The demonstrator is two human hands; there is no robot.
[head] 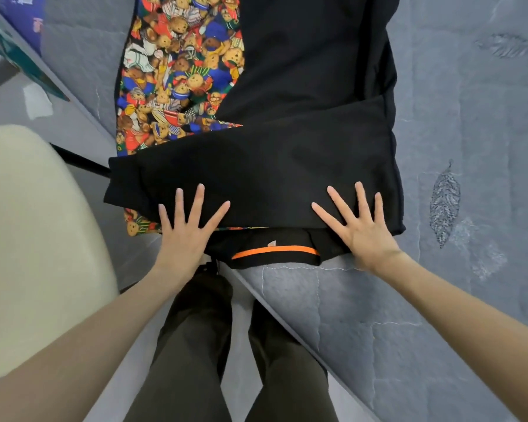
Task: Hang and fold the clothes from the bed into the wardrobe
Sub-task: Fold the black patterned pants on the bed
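A black garment [287,123] with a colourful teddy-bear print panel [177,65] lies spread on the grey quilted bed [454,208]. One black part is folded across its near end. My left hand [185,229] presses flat on the fold's near left edge, fingers straight and spread. My right hand [360,226] presses flat on the near right edge the same way. Under the fold, a black collar part with an orange stripe [275,251] sticks out towards me at the bed's edge.
A cream rounded chair seat [34,239] stands close on my left, beside the bed edge. My legs in dark trousers [226,354] stand at the bed's near corner. A blue printed item [22,16] lies at the far left. Grey floor shows below.
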